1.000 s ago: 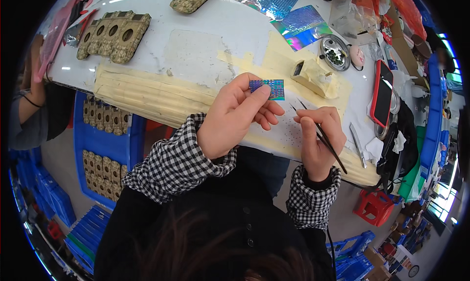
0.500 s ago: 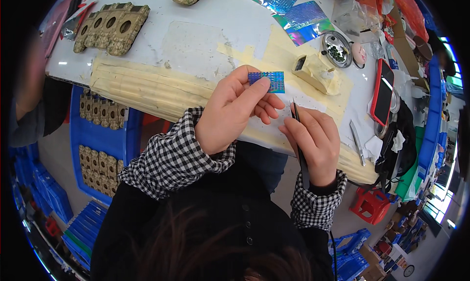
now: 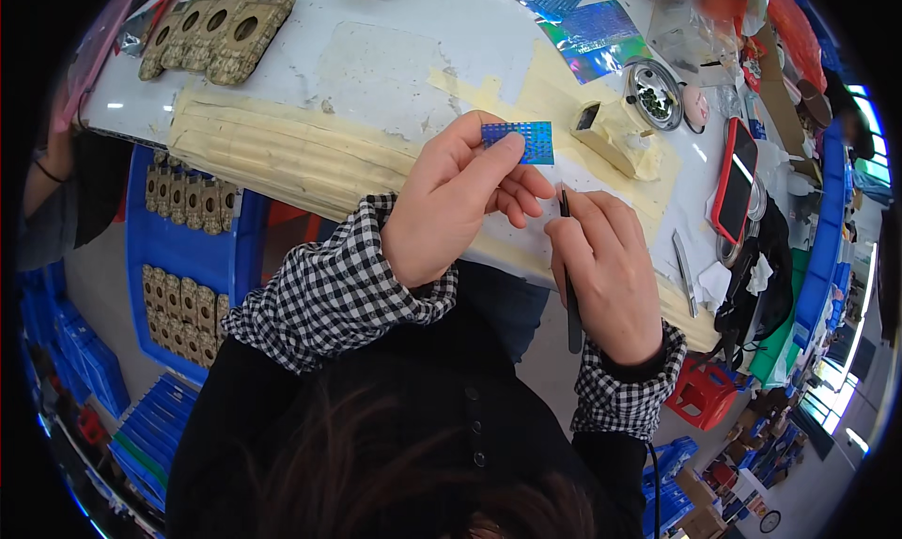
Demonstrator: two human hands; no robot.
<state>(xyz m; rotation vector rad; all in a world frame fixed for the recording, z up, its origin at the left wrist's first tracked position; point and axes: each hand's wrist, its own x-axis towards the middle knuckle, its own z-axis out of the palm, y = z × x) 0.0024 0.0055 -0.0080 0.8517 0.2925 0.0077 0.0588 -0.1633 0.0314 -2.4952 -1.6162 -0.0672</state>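
Between thumb and fingers, my left hand (image 3: 460, 187) pinches a small blue shiny sticker sheet (image 3: 537, 142) printed with rows of little marks. Dark tweezers (image 3: 572, 313) are gripped in my right hand (image 3: 606, 271), their tip pointing up and away from me, just right of the left fingertips. A gap separates the tweezer tip from the sheet. Past my hands stands a block wrapped in cream tape (image 3: 620, 144), with a round metal dish (image 3: 655, 94) of small dark green bits behind it.
Camouflage-patterned tank hull parts (image 3: 218, 30) lie at the far left, with more in a blue crate (image 3: 178, 248) below. Larger holographic sheets (image 3: 597, 41) lie at the back. On the right are a red-cased phone (image 3: 735, 180) and silver tweezers (image 3: 685, 273). Another person's arm (image 3: 47, 177) shows at left.
The right hand has turned a little, and the tweezers now stand more upright. My left hand still holds the sticker sheet. The whole view has shifted slightly.
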